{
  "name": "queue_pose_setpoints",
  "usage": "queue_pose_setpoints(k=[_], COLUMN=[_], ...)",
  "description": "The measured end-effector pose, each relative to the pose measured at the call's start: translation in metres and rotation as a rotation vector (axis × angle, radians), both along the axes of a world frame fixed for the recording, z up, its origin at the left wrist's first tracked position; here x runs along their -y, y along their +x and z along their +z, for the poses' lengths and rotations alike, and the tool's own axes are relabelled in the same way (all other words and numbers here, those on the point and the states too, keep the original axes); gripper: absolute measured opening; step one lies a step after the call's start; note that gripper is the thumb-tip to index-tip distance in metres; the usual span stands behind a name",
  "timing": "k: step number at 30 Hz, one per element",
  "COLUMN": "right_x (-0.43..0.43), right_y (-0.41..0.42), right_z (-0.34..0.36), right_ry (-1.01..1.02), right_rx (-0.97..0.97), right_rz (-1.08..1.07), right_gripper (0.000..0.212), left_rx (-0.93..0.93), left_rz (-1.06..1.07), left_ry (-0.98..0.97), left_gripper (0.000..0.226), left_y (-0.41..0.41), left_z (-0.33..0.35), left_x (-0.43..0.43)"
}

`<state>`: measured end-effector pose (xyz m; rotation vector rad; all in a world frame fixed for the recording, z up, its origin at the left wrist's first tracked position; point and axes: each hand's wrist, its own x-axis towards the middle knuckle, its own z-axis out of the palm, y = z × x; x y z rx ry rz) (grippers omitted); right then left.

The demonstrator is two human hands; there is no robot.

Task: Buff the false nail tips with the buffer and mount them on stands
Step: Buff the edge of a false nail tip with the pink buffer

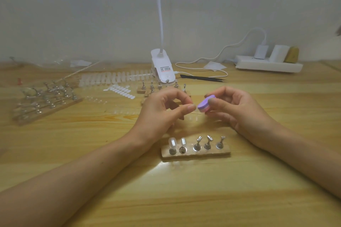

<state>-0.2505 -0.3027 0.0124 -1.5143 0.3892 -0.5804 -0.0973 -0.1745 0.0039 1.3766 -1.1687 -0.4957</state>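
Observation:
My right hand (pixel 234 108) grips a small purple and pink buffer block (pixel 203 106) between thumb and fingers, above the table's middle. My left hand (pixel 166 108) has its thumb and forefinger curled together right beside the buffer, pinching what looks like a clear false nail tip, too small to see plainly. In front of my hands lies a short wooden strip (pixel 195 153) with several metal stands. The two leftmost stands carry clear nail tips (pixel 172 143) (pixel 183 142); the three stands to their right (pixel 208 143) are bare.
A larger board of stands with tips (pixel 46 99) sits at the left. Rows of loose nail tips (pixel 114 77), white adhesive tabs (pixel 120 90), more stands (pixel 152 86), a clip lamp base (pixel 162 69), black tweezers (pixel 203 78) and a power strip (pixel 267 65) lie behind my hands.

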Motion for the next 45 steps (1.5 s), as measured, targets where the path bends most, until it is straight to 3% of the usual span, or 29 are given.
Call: queue_pose_setpoints(k=[4, 8, 12, 17, 21, 25, 29, 33, 36, 39, 43, 45], right_x=[-0.0030, 0.0017, -0.0007, 0.0021, -0.0039, 0.0003, -0.0055, 0.0002, -0.0040, 0.0000, -0.0042, -0.0022], right_y=[-0.0004, 0.0002, -0.0010, 0.0007, -0.0013, 0.0001, 0.0005, 0.0009, 0.0017, 0.0019, 0.0021, 0.0029], right_z=[0.0002, 0.0005, 0.0024, 0.0007, 0.0019, 0.0028, 0.0046, 0.0047, 0.0049, 0.0037, 0.0045, 0.0031], right_ry=[-0.072, 0.030, -0.074, 0.051, -0.057, 0.049, -0.058, 0.078, -0.016, 0.068, -0.033, 0.004], right_rx=[-0.077, -0.010, -0.108, 0.000, -0.098, -0.009, -0.138, -0.038, -0.124, -0.024, -0.144, -0.085], right_rz=[0.131, 0.011, 0.161, 0.000, 0.132, -0.007, 0.121, -0.005, 0.093, -0.019, 0.108, 0.029], right_gripper=[0.021, 0.027, 0.022, 0.031, 0.023, 0.027, 0.023, 0.024, 0.022, 0.022, 0.021, 0.023], left_rx=[0.013, 0.072, 0.122, 0.074, 0.086, 0.126, 0.136, 0.098, 0.111, 0.118, 0.134, 0.140], left_rz=[-0.010, -0.011, -0.008, 0.013, 0.020, 0.003, 0.020, 0.009, 0.004, -0.004, 0.000, 0.000], left_ry=[-0.012, -0.016, -0.034, -0.027, -0.035, -0.035, -0.049, -0.020, -0.023, -0.018, -0.023, -0.019], left_gripper=[0.010, 0.010, 0.010, 0.009, 0.010, 0.010, 0.011, 0.011, 0.011, 0.011, 0.011, 0.011], left_y=[0.0006, 0.0014, 0.0004, 0.0017, 0.0018, 0.0005, 0.0003, 0.0005, 0.0010, 0.0002, 0.0004, 0.0003], left_z=[-0.0011, -0.0025, -0.0023, -0.0022, -0.0023, -0.0019, -0.0016, -0.0020, -0.0017, -0.0012, -0.0010, -0.0009], left_x=[0.0001, 0.0009, 0.0007, 0.0011, 0.0005, 0.0011, 0.0006, 0.0011, 0.0012, 0.0011, -0.0002, 0.0005])
